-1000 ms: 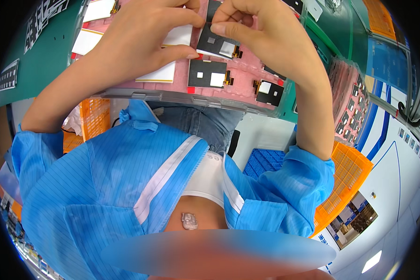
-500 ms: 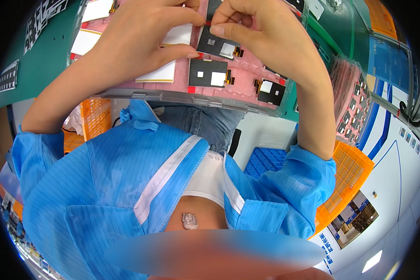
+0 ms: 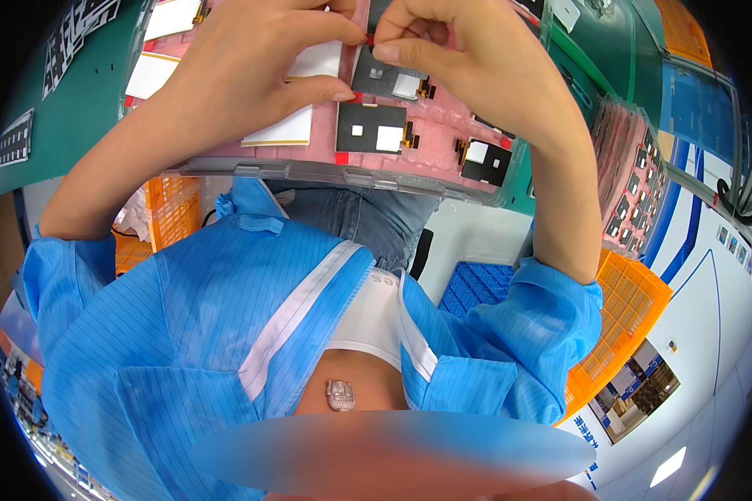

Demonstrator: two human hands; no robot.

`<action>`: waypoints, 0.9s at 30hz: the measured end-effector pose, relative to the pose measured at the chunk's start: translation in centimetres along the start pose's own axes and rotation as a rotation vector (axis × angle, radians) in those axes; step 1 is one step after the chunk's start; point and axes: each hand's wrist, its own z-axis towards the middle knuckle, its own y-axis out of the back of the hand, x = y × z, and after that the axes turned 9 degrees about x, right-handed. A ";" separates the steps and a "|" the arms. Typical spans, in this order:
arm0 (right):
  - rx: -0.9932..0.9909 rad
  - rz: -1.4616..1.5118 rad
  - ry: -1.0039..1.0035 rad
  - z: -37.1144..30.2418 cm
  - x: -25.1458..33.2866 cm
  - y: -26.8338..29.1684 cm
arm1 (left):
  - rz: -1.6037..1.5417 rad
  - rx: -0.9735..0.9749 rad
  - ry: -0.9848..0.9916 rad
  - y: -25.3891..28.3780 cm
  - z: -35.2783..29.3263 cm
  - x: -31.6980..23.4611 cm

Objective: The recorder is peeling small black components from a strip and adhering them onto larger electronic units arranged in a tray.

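Note:
My left hand [image 3: 267,63] reaches over the tray with forefinger and thumb spread apart. Their tips rest at the left edge of a black flat panel [image 3: 380,81], which has white patches and a small flex connector on its right side. A red tab [image 3: 370,39] shows at this panel's upper left corner, between my two hands. Beside that tab, my right hand [image 3: 443,46] has thumb and forefinger pinched together; what they hold, if anything, is hidden. Another black panel [image 3: 368,138] lies just nearer to me, with a red tab at its lower left corner.
The clear plastic tray [image 3: 351,177] has a pink foam lining [image 3: 430,163] and holds several white and black panels. A green mat [image 3: 75,125] lies under it. Stacked pink trays [image 3: 627,184] stand at right, above an orange crate [image 3: 618,326]. A blue crate [image 3: 476,285] is below.
Both hands keep nearly the same pose at the panel's left edge. The tray and panels appear shifted very slightly up and left.

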 end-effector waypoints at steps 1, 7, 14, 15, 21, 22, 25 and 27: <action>-0.014 -0.005 0.008 0.0 0.0 0.0 | -0.001 0.002 -0.003 0.0 0.0 0.0; -0.050 -0.005 0.032 0.0 -0.2 -0.3 | -0.001 -0.002 -0.014 -0.1 0.0 0.1; -0.064 -0.038 0.043 -0.1 -0.3 -0.5 | -0.046 -0.016 0.000 -0.3 0.0 0.0; -0.088 -0.066 0.086 0.1 -0.6 -0.8 | -0.047 -0.028 -0.012 -0.4 -0.1 0.1; -0.142 -0.064 0.107 -0.1 -0.7 -1.1 | -0.043 -0.050 -0.027 -0.5 -0.2 0.2; -0.159 -0.092 0.116 -0.1 -0.8 -1.2 | -0.050 -0.050 -0.024 -0.5 -0.2 0.2; -0.196 -0.119 0.140 -0.2 -0.8 -1.4 | -0.026 -0.048 -0.035 -0.5 -0.2 0.2; -0.216 -0.158 0.162 -0.3 -0.7 -1.6 | -0.028 -0.052 -0.032 -0.5 -0.1 0.2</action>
